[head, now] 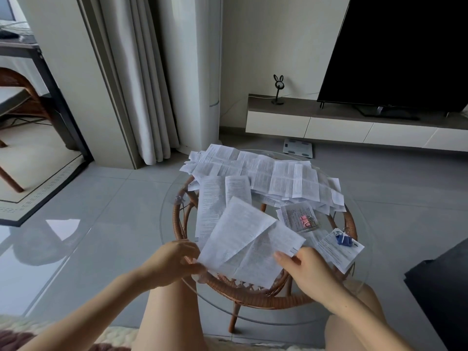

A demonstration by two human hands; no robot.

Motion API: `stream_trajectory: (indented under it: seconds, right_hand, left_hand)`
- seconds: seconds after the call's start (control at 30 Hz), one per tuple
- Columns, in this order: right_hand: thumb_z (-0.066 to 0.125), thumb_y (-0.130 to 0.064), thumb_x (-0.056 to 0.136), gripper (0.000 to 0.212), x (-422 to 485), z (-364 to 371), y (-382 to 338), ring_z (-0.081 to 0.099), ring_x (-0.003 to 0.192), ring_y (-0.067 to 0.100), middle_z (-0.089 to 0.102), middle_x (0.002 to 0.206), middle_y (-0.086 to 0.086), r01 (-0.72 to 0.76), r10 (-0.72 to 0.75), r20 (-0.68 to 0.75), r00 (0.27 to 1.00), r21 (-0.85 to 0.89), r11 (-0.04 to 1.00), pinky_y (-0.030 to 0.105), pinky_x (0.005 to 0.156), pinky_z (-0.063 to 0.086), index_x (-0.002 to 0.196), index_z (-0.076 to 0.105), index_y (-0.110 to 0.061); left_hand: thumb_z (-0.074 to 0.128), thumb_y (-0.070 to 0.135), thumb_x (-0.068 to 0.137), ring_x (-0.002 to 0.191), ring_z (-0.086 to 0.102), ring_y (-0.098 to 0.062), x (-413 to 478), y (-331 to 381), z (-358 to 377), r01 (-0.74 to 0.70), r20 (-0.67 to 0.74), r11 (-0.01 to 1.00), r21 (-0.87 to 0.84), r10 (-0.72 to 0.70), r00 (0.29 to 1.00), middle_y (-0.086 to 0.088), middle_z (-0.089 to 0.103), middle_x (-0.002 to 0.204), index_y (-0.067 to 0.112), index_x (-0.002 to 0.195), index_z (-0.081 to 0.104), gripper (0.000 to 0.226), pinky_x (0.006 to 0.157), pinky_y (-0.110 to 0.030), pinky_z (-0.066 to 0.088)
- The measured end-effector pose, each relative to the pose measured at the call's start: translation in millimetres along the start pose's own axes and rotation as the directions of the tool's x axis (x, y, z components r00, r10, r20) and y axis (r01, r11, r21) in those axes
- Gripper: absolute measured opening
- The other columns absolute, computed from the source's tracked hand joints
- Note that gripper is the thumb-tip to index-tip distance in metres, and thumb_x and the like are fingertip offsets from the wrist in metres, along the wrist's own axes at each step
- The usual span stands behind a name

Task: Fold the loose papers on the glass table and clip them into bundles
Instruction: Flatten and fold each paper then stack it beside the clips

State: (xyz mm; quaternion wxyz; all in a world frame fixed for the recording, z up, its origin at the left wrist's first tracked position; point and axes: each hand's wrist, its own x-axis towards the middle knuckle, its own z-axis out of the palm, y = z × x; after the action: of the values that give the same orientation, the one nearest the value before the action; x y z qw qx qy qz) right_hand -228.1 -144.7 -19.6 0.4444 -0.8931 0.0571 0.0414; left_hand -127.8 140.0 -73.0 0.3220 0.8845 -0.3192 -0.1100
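At the six o'clock edge of the round glass table (170, 219), the left hand (174, 262) and right hand (310, 271) are apart, each pinching one side of a creased white printed sheet (240, 239). At four o'clock lie a pink-clipped bundle (298, 216) and a blue-clipped bundle (339, 247). Loose printed papers (266, 176) are heaped at twelve o'clock.

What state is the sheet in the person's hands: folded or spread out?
Partly folded. A flap lies diagonally over the sheet; left hand and right hand pinch its sides.
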Motion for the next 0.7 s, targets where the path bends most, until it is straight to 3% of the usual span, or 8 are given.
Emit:
stream_trajectory:
  seconds: [0.13, 0.2, 0.3, 0.37, 0.47, 0.53, 0.6, 0.7]
  right_hand:
    - [0.059, -0.022, 0.091, 0.025, -1, -12, -6, 0.064, 0.065, 0.01, 0.069, 0.064, -0.005, 0.006, 0.007, -0.086, 0.996, 0.147, 0.989, 0.02, 0.061, 0.051, 0.07, 0.066, -0.011]
    - [0.06, -0.017, 0.09, 0.029, -2, -16, -8, 0.059, 0.057, 0.003, 0.064, 0.054, -0.008, 0.022, 0.003, -0.142, 0.99, 0.174, 0.984, 0.01, 0.057, 0.042, 0.061, 0.062, -0.013]
    - [0.061, -0.017, 0.089, 0.027, -5, -21, -7, 0.063, 0.06, 0.009, 0.067, 0.06, -0.002, 0.037, -0.011, -0.145, 0.989, 0.179, 0.983, 0.014, 0.058, 0.044, 0.064, 0.064, -0.009]
    - [0.061, -0.02, 0.089, 0.022, -8, -24, -6, 0.068, 0.073, 0.014, 0.072, 0.072, 0.002, 0.035, -0.023, -0.073, 0.997, 0.164, 0.986, 0.026, 0.067, 0.053, 0.072, 0.068, -0.01]
    - [0.058, -0.016, 0.09, 0.013, -17, -32, -11, 0.069, 0.087, 0.008, 0.074, 0.088, -0.007, 0.048, -0.058, 0.054, 0.997, 0.166, 0.985, 0.024, 0.077, 0.053, 0.09, 0.071, -0.016]
    - [0.055, -0.011, 0.092, 0.018, -24, -39, -17, 0.066, 0.096, 0.002, 0.072, 0.097, -0.015, 0.066, -0.095, 0.149, 0.984, 0.189, 0.98, 0.019, 0.086, 0.05, 0.101, 0.068, -0.021]
    - [0.053, -0.008, 0.093, 0.022, -30, -47, -21, 0.066, 0.096, 0.002, 0.072, 0.099, -0.017, 0.059, -0.101, 0.236, 0.966, 0.178, 0.982, 0.018, 0.084, 0.051, 0.102, 0.067, -0.023]
    - [0.053, -0.007, 0.094, 0.022, -33, -58, -23, 0.066, 0.088, -0.003, 0.072, 0.089, -0.021, 0.017, -0.057, 0.3, 0.952, 0.135, 0.991, 0.016, 0.075, 0.051, 0.095, 0.065, -0.026]
  left_hand:
    - [0.046, 0.085, 0.068, 0.077, 0.065, -0.014, 0, -6, 2, 0.015, -0.08, 1.0, 0.026, -0.012, 0.997, 0.01, 0.067, 0.073, 0.03, 0.077, 0.069, 0.06, 0.08, -0.04, 0.052]
    - [0.053, 0.075, 0.072, 0.092, 0.064, 0.0, 1, -3, 5, -0.049, -0.038, 0.998, 0.045, 0.051, 0.998, 0.024, 0.069, 0.085, 0.036, 0.087, 0.069, 0.045, 0.102, -0.037, 0.043]
    - [0.051, 0.064, 0.074, 0.127, 0.037, 0.013, 2, 0, 3, -0.08, 0.115, 0.995, 0.064, 0.073, 0.991, 0.041, 0.051, 0.11, 0.037, 0.074, 0.07, 0.032, 0.118, -0.03, 0.014]
    - [0.038, 0.052, 0.076, 0.134, 0.029, 0.007, 3, 4, -3, -0.053, 0.136, 0.995, 0.089, 0.041, 0.99, 0.031, 0.051, 0.124, 0.043, 0.069, 0.064, 0.029, 0.119, -0.031, 0.006]
    - [0.036, 0.04, 0.084, 0.125, 0.051, -0.017, 15, 9, -11, -0.048, -0.159, 0.978, 0.202, 0.081, 0.984, -0.001, 0.065, 0.12, 0.022, 0.088, 0.074, 0.042, 0.111, -0.044, 0.032]
    - [0.033, 0.054, 0.088, 0.119, 0.056, -0.024, 30, 9, -18, -0.032, -0.238, 0.944, 0.33, 0.116, 0.964, -0.006, 0.067, 0.118, 0.017, 0.099, 0.074, 0.057, 0.107, -0.034, 0.036]
    - [0.012, 0.082, 0.078, 0.137, 0.038, -0.022, 43, 13, -21, 0.001, -0.119, 0.928, 0.372, 0.047, 0.992, -0.002, 0.051, 0.139, 0.023, 0.123, 0.064, 0.09, 0.114, -0.032, 0.018]
    - [-0.014, 0.093, 0.055, 0.145, 0.003, -0.013, 51, 13, -10, -0.055, 0.096, 0.893, 0.448, 0.013, 0.995, 0.011, 0.014, 0.153, 0.037, 0.144, 0.034, 0.116, 0.115, -0.032, -0.004]
